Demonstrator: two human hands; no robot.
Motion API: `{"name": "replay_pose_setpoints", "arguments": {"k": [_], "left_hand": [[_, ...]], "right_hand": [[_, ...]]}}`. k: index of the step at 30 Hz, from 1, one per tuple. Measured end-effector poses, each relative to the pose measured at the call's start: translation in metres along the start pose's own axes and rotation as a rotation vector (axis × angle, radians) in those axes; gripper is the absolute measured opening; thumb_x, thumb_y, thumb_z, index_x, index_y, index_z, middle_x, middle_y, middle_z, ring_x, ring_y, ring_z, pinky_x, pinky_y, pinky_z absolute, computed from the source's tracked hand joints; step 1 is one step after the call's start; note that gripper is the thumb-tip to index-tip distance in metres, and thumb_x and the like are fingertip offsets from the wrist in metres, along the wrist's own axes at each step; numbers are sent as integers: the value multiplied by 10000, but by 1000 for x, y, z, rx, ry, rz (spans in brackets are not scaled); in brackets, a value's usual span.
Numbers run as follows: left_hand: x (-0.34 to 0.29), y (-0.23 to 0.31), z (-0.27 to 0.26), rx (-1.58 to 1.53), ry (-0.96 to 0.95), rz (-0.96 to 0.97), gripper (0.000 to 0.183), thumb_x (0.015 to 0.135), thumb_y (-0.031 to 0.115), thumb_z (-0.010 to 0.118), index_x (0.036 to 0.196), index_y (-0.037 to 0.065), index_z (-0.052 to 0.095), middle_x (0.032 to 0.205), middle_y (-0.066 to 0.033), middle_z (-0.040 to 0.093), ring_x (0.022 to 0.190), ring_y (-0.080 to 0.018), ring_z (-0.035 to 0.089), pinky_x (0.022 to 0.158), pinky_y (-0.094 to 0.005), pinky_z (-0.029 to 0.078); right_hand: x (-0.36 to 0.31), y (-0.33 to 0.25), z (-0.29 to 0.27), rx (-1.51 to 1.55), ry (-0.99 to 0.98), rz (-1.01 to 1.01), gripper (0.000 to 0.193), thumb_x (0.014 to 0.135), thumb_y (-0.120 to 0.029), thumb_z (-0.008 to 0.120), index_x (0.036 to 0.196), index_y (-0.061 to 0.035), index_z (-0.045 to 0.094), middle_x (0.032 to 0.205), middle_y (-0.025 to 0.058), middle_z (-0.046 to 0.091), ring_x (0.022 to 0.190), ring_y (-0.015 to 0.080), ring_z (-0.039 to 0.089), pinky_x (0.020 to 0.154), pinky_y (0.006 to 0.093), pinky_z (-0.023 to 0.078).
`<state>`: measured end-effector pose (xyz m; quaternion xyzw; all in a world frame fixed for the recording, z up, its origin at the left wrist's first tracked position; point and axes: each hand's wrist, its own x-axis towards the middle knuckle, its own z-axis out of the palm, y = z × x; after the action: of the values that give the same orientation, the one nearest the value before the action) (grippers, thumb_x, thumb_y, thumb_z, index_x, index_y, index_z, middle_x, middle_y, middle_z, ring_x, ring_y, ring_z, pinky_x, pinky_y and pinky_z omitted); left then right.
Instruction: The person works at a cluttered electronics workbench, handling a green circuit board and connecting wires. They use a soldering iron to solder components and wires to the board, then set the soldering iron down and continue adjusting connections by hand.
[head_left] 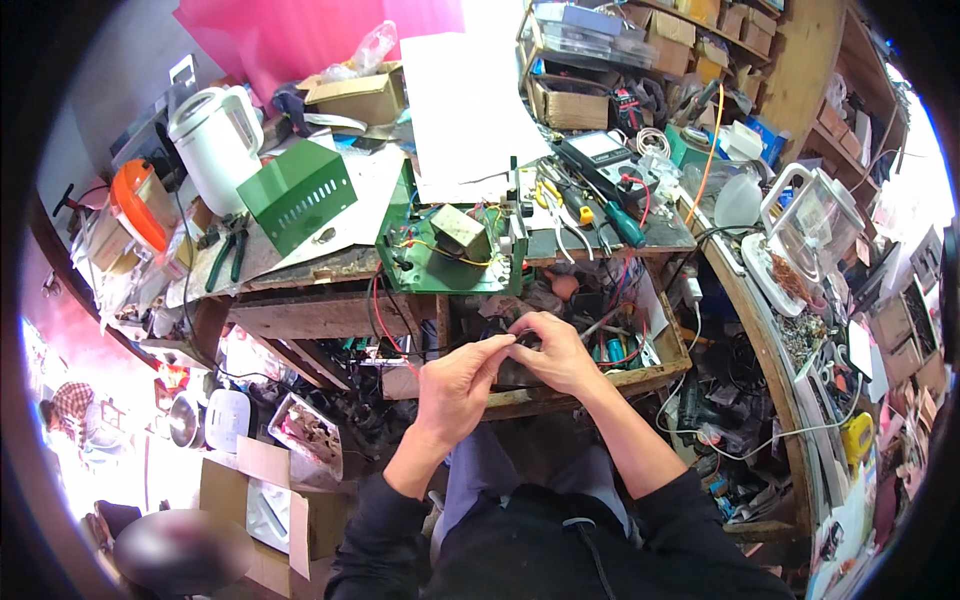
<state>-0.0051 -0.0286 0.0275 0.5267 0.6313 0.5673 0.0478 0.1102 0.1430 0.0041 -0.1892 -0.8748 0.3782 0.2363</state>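
Over an open wooden drawer [560, 393], my left hand [452, 388] and my right hand [556, 355] meet at the fingertips. Both pinch at something small and dark, mostly hidden by the fingers, so its kind cannot be made out. Just beyond them on the bench stands an open green metal chassis [420, 272], with a boxy pale transformer [458, 229] and coloured wires inside. Its matching slotted green cover [300, 197] lies to the left. Red and black wires [377, 318] hang from the chassis's left side, down past the bench edge towards my left hand.
Dark-handled pliers [234, 258] and a white jug-shaped appliance [215, 145] are on the left. Right of the chassis lie yellow-handled pliers [548, 195], a green screwdriver [627, 225] and a meter [598, 155]. Wires and loose parts fill the drawer. A cardboard box [300, 540] stands low left.
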Motion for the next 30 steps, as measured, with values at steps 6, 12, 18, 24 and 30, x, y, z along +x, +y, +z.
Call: {"name": "replay_pose_setpoints", "arguments": {"k": [6,12,18,24,30], "left_hand": [[1,-17,23,40,-89,-115,206,1018,96,680,1201,18,734,997,-168,781,860,-200,756,768,-316,566],[-3,-23,30,119,-121,-174,218,1023,139,651,1208,66,740,964,-196,755,831,-292,761,731,-351,558],[-4,-25,26,101,-127,-217,231,1034,234,643,1208,117,740,963,-205,746,878,-405,730,714,-449,566],[-5,-23,26,61,-64,-220,229,1032,228,671,1210,104,741,891,-208,735,801,-402,730,655,-422,553],[-6,-22,22,62,-122,-206,237,1033,155,674,1242,61,732,900,-200,743,733,-268,735,680,-331,545]], "right_hand": [[-8,5,-8,72,76,-16,240,891,-132,758,1080,6,704,1073,167,683,972,277,700,784,357,592],[-13,21,-2,498,138,39,277,848,28,629,1102,-14,730,1198,114,721,1047,185,694,838,287,555],[-19,-1,-13,364,93,37,132,922,-13,719,1053,-7,737,1029,29,725,917,79,650,804,245,526],[-18,-3,-13,527,36,178,100,969,-101,771,1012,-15,742,863,-32,695,792,36,604,703,218,487],[-19,13,-13,720,42,200,91,977,-100,757,1004,-20,722,856,4,714,730,37,599,651,214,481]]}}
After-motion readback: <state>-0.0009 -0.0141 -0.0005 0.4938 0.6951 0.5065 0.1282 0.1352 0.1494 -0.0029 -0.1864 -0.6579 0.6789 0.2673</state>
